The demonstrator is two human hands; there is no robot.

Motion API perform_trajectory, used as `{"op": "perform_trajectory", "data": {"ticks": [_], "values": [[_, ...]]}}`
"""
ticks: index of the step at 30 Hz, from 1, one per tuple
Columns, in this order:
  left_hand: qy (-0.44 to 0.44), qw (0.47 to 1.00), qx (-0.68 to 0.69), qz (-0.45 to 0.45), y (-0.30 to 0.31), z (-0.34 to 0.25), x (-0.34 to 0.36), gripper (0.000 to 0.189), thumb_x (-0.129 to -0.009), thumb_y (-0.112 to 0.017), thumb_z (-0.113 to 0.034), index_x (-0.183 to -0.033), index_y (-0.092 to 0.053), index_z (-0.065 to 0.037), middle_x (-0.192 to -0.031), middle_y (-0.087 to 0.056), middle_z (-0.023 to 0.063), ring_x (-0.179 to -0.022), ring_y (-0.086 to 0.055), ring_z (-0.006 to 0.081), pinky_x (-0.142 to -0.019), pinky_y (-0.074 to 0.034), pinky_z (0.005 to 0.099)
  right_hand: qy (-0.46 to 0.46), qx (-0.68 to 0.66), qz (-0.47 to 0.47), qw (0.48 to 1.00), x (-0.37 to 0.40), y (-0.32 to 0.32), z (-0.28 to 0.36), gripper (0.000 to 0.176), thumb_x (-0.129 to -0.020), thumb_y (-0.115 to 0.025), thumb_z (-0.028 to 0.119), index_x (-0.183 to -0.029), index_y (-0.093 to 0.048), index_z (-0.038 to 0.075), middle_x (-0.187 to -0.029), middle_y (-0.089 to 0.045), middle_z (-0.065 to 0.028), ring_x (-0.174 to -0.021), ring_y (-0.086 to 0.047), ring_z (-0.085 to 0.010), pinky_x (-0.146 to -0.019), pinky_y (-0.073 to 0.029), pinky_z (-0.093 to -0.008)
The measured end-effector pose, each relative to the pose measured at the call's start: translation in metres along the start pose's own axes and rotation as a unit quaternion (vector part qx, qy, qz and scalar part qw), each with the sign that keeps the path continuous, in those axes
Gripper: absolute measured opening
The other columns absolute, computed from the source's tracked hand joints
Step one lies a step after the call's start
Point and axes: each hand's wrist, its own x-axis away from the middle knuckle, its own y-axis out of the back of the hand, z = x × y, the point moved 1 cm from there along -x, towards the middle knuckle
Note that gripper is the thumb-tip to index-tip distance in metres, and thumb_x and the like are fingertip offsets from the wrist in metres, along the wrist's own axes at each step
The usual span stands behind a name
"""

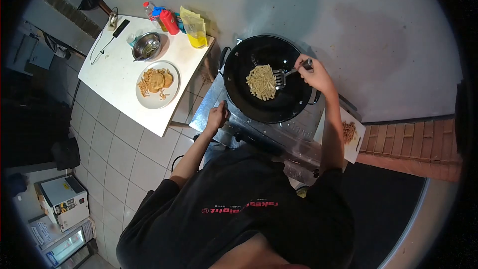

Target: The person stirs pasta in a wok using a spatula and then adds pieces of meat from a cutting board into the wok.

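My right hand point(312, 73) is closed round the handle of a slotted metal spatula point(280, 78). The spatula's head lies in a black wok point(266, 112), against the right side of a heap of pale, short cut strips of food point(261, 82). The wok has two side handles and sits on a metal stove point(298, 128). My left hand point(217, 116) is closed at the stove's front left, below the wok. Something dark shows at its fingers, but I cannot tell what it is.
On the left, a white table point(112, 77) holds a plate point(144, 100) of browned food, a metal bowl point(147, 46), a red bottle point(169, 22) and a yellow pouch point(195, 32). Right of the stove, a white cutting board point(354, 145) bears chopped brown pieces point(348, 132). A wall stands behind the wok.
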Motion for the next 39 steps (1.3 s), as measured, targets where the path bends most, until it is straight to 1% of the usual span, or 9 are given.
{"op": "perform_trajectory", "data": {"ticks": [2, 6, 11, 18, 20, 25, 34, 36, 39], "values": [[0.019, 1.000, 0.005, -0.002, 0.001, 0.003, -0.003, 0.065, -0.096, -0.042, -0.054, -0.049, -0.047, -0.009, -0.042, -0.040, -0.0007, -0.034, -0.034, 0.0109, -0.037, -0.021, 0.0275, -0.133, -0.093, 0.030, 0.986, 0.011, -0.009, 0.013, 0.020, -0.090, -0.061, 0.021, -0.083, -0.056, 0.003, -0.057, -0.051, -0.0009, -0.053, -0.049, -0.0079, -0.051, -0.042, -0.0261], [0.020, 1.000, 0.007, 0.001, 0.002, 0.005, -0.004, 0.065, -0.096, -0.042, -0.054, -0.049, -0.048, -0.009, -0.043, -0.040, -0.0003, -0.034, -0.034, 0.0110, -0.036, -0.021, 0.0274, -0.010, -0.001, -0.038, 0.999, 0.044, -0.029, 0.029, 0.011, -0.089, -0.060, 0.015, -0.088, -0.059, 0.003, -0.059, -0.052, -0.0078, -0.052, -0.052, -0.0123, -0.053, -0.042, -0.0295], [0.008, 1.000, 0.006, -0.029, -0.001, 0.006, -0.006, 0.066, -0.096, -0.041, -0.055, -0.049, -0.048, -0.009, -0.043, -0.041, 0.0002, -0.033, -0.034, 0.0115, -0.035, -0.021, 0.0272, 0.032, 0.030, -0.066, 0.997, 0.102, -0.061, 0.073, 0.011, -0.086, -0.063, 0.010, -0.097, -0.062, 0.008, -0.081, -0.053, -0.0145, -0.072, -0.059, -0.0355, -0.064, -0.047, -0.0420], [-0.019, 1.000, 0.005, 0.012, -0.001, 0.006, -0.010, 0.060, -0.096, -0.044, -0.053, -0.053, -0.046, -0.011, -0.045, -0.037, -0.0004, -0.036, -0.034, 0.0118, -0.035, -0.021, 0.0273, 0.031, 0.038, -0.105, 0.993, 0.157, -0.097, 0.105, 0.023, -0.080, -0.063, -0.004, -0.101, -0.063, 0.005, -0.090, -0.042, -0.0132, -0.078, -0.054, -0.0311, -0.072, -0.047, -0.0366], [-0.026, 0.999, 0.008, 0.042, 0.003, 0.012, -0.020, 0.059, -0.097, -0.045, -0.050, -0.053, -0.047, -0.010, -0.046, -0.041, 0.0013, -0.037, -0.037, 0.0134, -0.036, -0.024, 0.0289, -0.013, 0.038, -0.075, 0.996, 0.165, -0.106, 0.113, 0.035, -0.073, -0.069, -0.003, -0.107, -0.064, 0.005, -0.098, -0.042, -0.0125, -0.089, -0.056, -0.0289, -0.079, -0.046, -0.0392], [-0.047, 0.996, -0.041, 0.059, 0.006, 0.007, -0.020, 0.068, -0.099, -0.042, -0.051, -0.049, -0.047, -0.006, -0.051, -0.050, 0.0056, -0.049, -0.047, 0.0143, -0.050, -0.035, 0.0294, -0.042, 0.011, -0.103, 0.994, 0.176, -0.121, 0.136, 0.044, -0.065, -0.068, -0.009, -0.106, -0.065, 0.005, -0.098, -0.044, -0.0119, -0.087, -0.056, -0.0289, -0.078, -0.047, -0.0369], [-0.017, 0.997, -0.047, 0.057, 0.002, -0.010, -0.007, 0.068, -0.099, -0.041, -0.051, -0.049, -0.047, -0.006, -0.050, -0.046, 0.0041, -0.051, -0.047, 0.0142, -0.054, -0.037, 0.0289, -0.061, 0.041, -0.055, 0.996, 0.169, -0.123, 0.144, 0.042, -0.066, -0.067, -0.008, -0.106, -0.065, 0.006, -0.098, -0.045, -0.0127, -0.093, -0.056, -0.0307, -0.079, -0.046, -0.0407], [-0.038, 0.997, -0.026, 0.060, 0.005, 0.007, -0.021, 0.067, -0.099, -0.041, -0.050, -0.049, -0.047, -0.006, -0.049, -0.046, 0.0040, -0.049, -0.046, 0.0140, -0.052, -0.037, 0.0287, -0.046, 0.065, -0.077, 0.994, 0.161, -0.122, 0.131, 0.025, -0.078, -0.064, -0.004, -0.101, -0.065, 0.005, -0.093, -0.043, -0.0128, -0.084, -0.056, -0.0302, -0.075, -0.047, -0.0387], [-0.019, 0.998, -0.035, 0.056, 0.002, -0.004, -0.016, 0.067, -0.099, -0.040, -0.051, -0.048, -0.047, -0.007, -0.048, -0.045, 0.0034, -0.046, -0.044, 0.0137, -0.048, -0.034, 0.0286, -0.012, 0.075, -0.123, 0.990, 0.146, -0.109, 0.105, 0.020, -0.081, -0.064, -0.001, -0.100, -0.064, 0.005, -0.090, -0.048, -0.0132, -0.078, -0.057, -0.0304, -0.070, -0.047, -0.0381]]}}
